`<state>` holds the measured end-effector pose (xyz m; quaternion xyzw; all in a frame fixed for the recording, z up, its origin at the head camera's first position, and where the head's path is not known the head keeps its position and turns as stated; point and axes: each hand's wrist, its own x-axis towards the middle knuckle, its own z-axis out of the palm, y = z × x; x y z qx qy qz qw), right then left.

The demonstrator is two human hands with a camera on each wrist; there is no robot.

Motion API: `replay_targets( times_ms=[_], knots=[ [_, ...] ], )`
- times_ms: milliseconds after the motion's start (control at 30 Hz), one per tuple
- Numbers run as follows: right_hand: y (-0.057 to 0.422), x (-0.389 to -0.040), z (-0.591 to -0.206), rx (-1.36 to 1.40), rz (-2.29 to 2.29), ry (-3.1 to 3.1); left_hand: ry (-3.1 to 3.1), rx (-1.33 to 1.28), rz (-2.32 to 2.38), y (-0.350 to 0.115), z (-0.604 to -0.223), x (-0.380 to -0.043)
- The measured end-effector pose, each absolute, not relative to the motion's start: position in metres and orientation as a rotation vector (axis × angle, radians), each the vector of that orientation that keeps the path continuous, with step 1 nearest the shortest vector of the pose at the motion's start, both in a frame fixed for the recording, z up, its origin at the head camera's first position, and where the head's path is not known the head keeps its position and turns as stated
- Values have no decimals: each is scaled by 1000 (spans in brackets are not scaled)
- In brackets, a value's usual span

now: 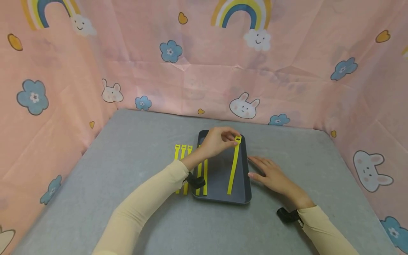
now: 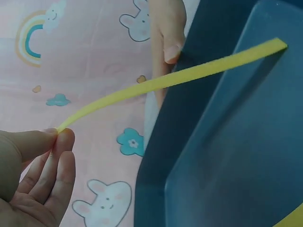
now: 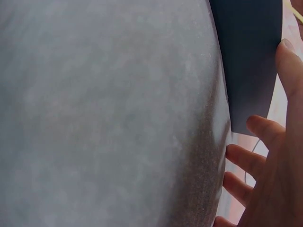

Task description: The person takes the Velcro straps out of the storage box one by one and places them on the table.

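Pinching a yellow strap [image 1: 234, 166] near its slotted end, the left hand [image 1: 218, 142] has its length slanting from fingers into the dark tray [image 1: 218, 180]; the right hand [image 1: 272, 177], fingers loosely spread, rests alongside.

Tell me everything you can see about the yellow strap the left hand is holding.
The yellow strap is long, narrow and flat, with a wider head pierced by a slot at one end and a plain, squared tail. It looks like thin, flexible fabric. The left hand pinches it near the head, holding that end raised so the strap bows gently. It slants down over the right part of the dark gray tray, its tail apparently touching the tray's floor.
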<state>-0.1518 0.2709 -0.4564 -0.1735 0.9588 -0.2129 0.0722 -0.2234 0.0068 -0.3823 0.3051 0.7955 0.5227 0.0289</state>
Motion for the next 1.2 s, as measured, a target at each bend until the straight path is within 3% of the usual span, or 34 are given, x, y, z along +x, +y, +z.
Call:
replay_targets(
  times_ms=[667, 1200],
  knots=[
    [271, -151, -456, -533, -643, 2885, 2337, 987, 1788, -20, -330, -199],
    [271, -149, -456, -578, -650, 2887, 2389, 926, 1802, -82, -303, -190]
  ],
)
